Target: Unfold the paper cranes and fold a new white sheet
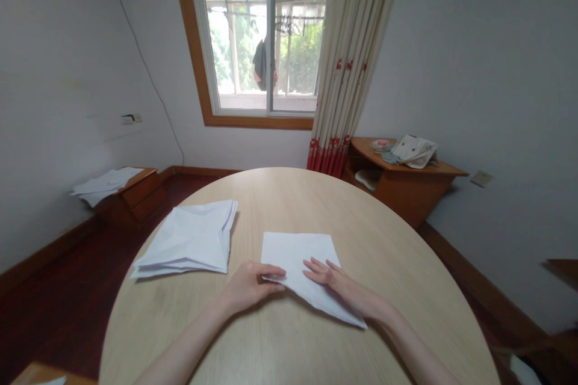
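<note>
from where i sit, the head camera gives me a round, pale wood-grain table [280, 198] spreading under and all around the fingers. far beyond the fingertips i see a sliding window [298, 81] in an orange-brown wooden frame, and just right of it a long cream curtain [345, 84] with red patterns and a red hem. past the right fingers, off the table's far right side, stands a brown wooden corner desk [406, 189]; well to the left of the left fingers, beyond the table's edge, is a low brown wooden drawer cabinet [144, 189]. a pile of folded white paper [189, 237] lies on the table to the left of the left fingers and a little beyond them, apart from both hands. the task's thing, a flat four-sided piece of white paper [293, 246], lies directly under my fingers, its near edge slightly raised. my left hand [246, 289] has its near left edge between thumb and fingers, the fingers above and the thumb below, closed on it. my right hand [334, 283] rests palm down on its right part, fingers spread apart and laid on the surface, gripping nothing.
</note>
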A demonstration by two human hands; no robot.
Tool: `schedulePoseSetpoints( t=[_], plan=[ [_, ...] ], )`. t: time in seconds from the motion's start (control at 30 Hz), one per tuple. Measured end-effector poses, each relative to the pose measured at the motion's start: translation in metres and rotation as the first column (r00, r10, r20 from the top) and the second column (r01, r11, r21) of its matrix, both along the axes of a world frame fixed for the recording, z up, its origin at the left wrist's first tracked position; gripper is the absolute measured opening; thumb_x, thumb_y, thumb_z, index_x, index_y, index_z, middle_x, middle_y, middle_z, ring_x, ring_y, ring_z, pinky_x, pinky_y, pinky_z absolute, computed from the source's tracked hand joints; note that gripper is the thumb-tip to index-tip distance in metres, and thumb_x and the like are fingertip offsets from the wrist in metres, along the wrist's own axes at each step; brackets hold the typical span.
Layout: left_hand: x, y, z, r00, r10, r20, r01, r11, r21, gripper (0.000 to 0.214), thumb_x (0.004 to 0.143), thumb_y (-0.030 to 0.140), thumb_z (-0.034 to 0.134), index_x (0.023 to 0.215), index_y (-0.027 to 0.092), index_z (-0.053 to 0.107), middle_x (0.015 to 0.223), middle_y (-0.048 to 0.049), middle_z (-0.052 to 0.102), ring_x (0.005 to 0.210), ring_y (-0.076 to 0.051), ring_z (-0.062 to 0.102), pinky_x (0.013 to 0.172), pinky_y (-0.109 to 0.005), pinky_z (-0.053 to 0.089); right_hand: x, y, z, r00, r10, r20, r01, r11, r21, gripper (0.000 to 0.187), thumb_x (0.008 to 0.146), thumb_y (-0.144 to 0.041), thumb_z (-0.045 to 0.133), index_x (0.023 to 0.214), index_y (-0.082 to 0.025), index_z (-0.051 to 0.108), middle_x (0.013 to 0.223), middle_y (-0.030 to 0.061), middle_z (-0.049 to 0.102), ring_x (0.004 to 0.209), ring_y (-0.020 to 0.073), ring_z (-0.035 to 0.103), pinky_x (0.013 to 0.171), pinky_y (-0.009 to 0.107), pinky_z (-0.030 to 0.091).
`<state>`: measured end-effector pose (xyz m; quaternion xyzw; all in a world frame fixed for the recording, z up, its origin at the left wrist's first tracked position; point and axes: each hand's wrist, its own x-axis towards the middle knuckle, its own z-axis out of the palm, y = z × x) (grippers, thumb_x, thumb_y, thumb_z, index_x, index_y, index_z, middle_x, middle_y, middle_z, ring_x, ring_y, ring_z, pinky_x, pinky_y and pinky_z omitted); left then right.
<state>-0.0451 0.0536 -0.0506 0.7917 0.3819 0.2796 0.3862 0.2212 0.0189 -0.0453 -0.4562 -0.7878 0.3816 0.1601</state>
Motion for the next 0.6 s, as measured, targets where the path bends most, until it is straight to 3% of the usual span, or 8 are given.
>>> schedulePoseSetpoints(
  t=[0.2, 0.4, 0.53, 0.6],
  plan=[
    [0.004, -0.001, -0.008, 0.999, 0.030, 0.023, -0.032, 0.998, 0.053, 0.031, 0.090, 0.037, 0.047, 0.093, 0.022, 0.075, 0.096, 0.0001, 0.075, 0.087, -0.020, 0.068, 0.079, -0.027, 0.048, 0.003, -0.002, 0.003, 0.993, -0.046, -0.106, 0.046, 0.999, -0.004, 0.076, 0.088, -0.069, 0.004, 0.130, -0.031, 0.055, 0.142, 0.0019, 0.048, 0.139, 0.0250, 0.029, 0.116, 0.055, 0.007],
    [0.006, 0.002, -0.019, 0.980, 0.180, 0.085, -0.182, 0.983, 0.023, 0.041, 0.088, 0.046, 0.046, 0.087, 0.017, 0.074, 0.085, -0.0040, 0.075, 0.082, -0.023, 0.067, 0.077, -0.030, 0.048, 0.012, -0.006, 0.006, 0.939, -0.201, -0.279, 0.215, 0.976, 0.020, 0.091, 0.080, -0.079, 0.004, 0.117, -0.025, 0.068, 0.131, 0.0088, 0.059, 0.126, 0.0327, 0.049, 0.110, 0.057, 0.025],
    [0.008, 0.002, -0.021, 0.946, 0.297, 0.129, -0.294, 0.955, -0.049, 0.050, 0.083, 0.057, 0.049, 0.078, 0.014, 0.073, 0.071, -0.0045, 0.072, 0.075, -0.024, 0.065, 0.068, -0.029, 0.048, 0.015, -0.009, 0.006, 0.869, -0.211, -0.448, 0.255, 0.966, 0.040, 0.091, 0.082, -0.077, 0.003, 0.109, -0.023, 0.072, 0.116, 0.0109, 0.069, 0.115, 0.0326, 0.058, 0.104, 0.055, 0.035],
    [0.008, 0.002, -0.020, 0.932, 0.324, 0.164, -0.318, 0.946, -0.063, 0.052, 0.083, 0.059, 0.048, 0.083, 0.013, 0.072, 0.076, -0.0058, 0.073, 0.077, -0.024, 0.065, 0.068, -0.029, 0.048, 0.015, -0.009, 0.007, 0.834, -0.198, -0.515, 0.273, 0.959, 0.073, 0.091, 0.082, -0.078, 0.005, 0.108, -0.022, 0.072, 0.108, 0.0121, 0.072, 0.109, 0.0332, 0.062, 0.101, 0.055, 0.038]
  ],
)
